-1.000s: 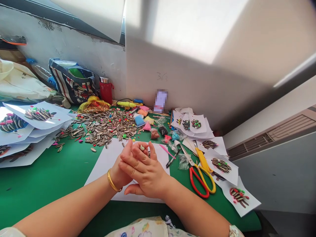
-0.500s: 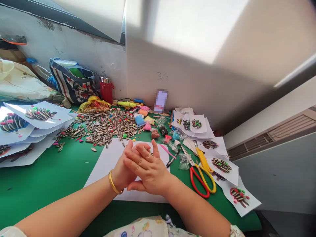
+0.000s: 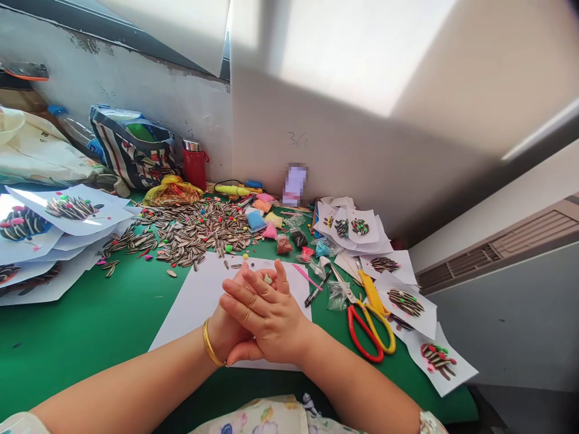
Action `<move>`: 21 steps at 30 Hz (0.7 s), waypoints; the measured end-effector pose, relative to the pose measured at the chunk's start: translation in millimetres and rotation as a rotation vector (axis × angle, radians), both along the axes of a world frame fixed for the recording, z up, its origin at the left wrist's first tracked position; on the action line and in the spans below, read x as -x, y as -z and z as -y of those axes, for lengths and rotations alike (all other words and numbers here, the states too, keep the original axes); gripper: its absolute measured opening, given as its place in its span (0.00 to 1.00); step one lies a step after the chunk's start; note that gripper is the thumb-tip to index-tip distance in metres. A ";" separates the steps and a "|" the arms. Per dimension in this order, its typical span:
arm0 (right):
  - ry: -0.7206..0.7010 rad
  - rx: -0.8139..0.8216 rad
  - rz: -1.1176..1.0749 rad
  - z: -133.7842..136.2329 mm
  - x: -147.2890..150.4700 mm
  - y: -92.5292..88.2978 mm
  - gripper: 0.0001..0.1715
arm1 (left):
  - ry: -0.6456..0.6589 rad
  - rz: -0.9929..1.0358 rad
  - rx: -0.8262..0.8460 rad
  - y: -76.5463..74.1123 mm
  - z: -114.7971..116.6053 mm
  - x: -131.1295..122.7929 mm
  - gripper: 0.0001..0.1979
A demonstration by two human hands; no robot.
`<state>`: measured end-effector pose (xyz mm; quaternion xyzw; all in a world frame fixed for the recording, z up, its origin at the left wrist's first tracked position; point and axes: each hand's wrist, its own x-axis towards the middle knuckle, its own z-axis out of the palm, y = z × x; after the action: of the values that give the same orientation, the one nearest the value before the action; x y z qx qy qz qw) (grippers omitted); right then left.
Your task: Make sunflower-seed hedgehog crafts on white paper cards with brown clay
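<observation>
My left hand (image 3: 230,322), with a gold bangle at the wrist, lies beneath my right hand (image 3: 271,322). The palms are pressed together, and the right fingers stretch across the left hand. A small pale lump of clay (image 3: 268,279) shows between the hands near the fingertips; the palms hide anything else there. Below them is a white sheet of paper (image 3: 190,313). Near its far edge sit a small yellow ball (image 3: 245,256) and a few sunflower seeds (image 3: 236,266). A pink strip (image 3: 307,276) and a black pen (image 3: 318,290) lie beside the right hand.
A heap of sunflower seeds (image 3: 203,232) spreads behind the paper. Bags of coloured clay (image 3: 284,245) stand further right. Scissors (image 3: 371,328) and a yellow cutter (image 3: 373,293) lie at right. Seed-picture cards (image 3: 407,302) line both sides. Behind are a red flask (image 3: 195,166) and a striped bag (image 3: 131,150).
My hands have shifted slightly left and toward me against each other, still pressed together. The pale lump now shows between the fingers, and more of the paper's far edge is visible.
</observation>
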<state>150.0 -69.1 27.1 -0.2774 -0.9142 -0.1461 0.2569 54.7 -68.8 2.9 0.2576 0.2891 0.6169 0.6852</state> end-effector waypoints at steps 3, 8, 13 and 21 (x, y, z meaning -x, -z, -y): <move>0.077 0.011 -0.012 -2.3 -2.9 -0.7 0.50 | 0.015 0.049 0.051 10.0 0.6 0.9 0.21; 0.144 0.033 -0.006 -3.9 -2.2 -0.8 0.45 | 0.296 0.141 0.320 -19.0 -18.8 30.3 0.21; 0.115 0.061 0.032 0.3 3.2 0.0 0.48 | 0.173 0.233 0.484 -56.2 -19.2 31.6 0.23; 0.004 0.074 0.007 1.8 5.1 -0.1 0.36 | 0.027 0.129 0.369 -64.8 -44.2 51.6 0.30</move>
<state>144.9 -70.9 27.2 -0.2880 -0.9193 -0.1137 0.2429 3.1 -24.7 67.7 0.0914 0.3493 0.5596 0.7460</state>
